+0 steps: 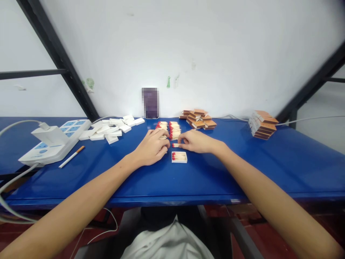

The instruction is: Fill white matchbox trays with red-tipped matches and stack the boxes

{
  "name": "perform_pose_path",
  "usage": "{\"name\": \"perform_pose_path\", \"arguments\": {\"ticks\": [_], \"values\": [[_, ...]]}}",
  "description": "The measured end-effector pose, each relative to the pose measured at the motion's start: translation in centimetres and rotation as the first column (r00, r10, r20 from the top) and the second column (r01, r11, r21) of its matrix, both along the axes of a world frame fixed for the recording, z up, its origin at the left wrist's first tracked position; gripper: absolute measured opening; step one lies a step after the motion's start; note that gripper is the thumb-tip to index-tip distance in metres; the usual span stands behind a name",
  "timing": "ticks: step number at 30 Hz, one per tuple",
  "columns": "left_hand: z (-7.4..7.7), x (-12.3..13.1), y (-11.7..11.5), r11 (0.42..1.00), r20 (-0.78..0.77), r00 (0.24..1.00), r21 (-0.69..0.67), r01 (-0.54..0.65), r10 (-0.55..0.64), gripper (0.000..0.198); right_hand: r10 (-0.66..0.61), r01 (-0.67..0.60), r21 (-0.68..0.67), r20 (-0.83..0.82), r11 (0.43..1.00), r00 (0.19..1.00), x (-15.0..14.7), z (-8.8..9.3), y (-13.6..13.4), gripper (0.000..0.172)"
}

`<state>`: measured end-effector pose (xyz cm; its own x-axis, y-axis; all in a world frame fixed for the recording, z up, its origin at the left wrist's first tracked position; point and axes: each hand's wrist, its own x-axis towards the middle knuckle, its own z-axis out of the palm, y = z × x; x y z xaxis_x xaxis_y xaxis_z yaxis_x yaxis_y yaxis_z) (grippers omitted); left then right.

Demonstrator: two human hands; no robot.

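Observation:
My right hand (193, 141) pinches a few red-tipped matches (175, 145) lying sideways just above the blue tabletop. Right below them is a small white matchbox tray (179, 162), with a layer of matches in it, heads to the left. My left hand (153, 146) is curled beside and partly over the left pile of matches (162, 125); what its closed fingers hold, if anything, is hidden. A second pile of matches (175, 129) lies just behind my right fingertips.
White matchbox trays (107, 128) lie scattered at the back left. Brown matchbox sleeves (198, 118) are heaped behind the matches, with more boxes (262, 124) stacked at the right. A power strip (58, 142), a pen-like stick (71, 157) and a phone-like object (151, 103) are also there.

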<state>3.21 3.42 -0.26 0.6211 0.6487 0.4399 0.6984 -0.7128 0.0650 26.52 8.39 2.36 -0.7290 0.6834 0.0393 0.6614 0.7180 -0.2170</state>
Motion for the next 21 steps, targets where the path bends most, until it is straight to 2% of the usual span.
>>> {"name": "perform_pose_path", "arguments": {"ticks": [8,21], "values": [[0.03,0.0,-0.03,1.0,0.005,1.0,-0.007,0.003,-0.003,0.024,-0.012,0.012,-0.011,0.019,1.0,1.0,-0.15,0.69,-0.67,0.016],[0.21,0.02,-0.12,1.0,0.017,1.0,-0.013,0.002,-0.002,0.025,-0.012,0.013,-0.015,0.017,1.0,1.0,-0.06,0.32,-0.3,0.016]]}}
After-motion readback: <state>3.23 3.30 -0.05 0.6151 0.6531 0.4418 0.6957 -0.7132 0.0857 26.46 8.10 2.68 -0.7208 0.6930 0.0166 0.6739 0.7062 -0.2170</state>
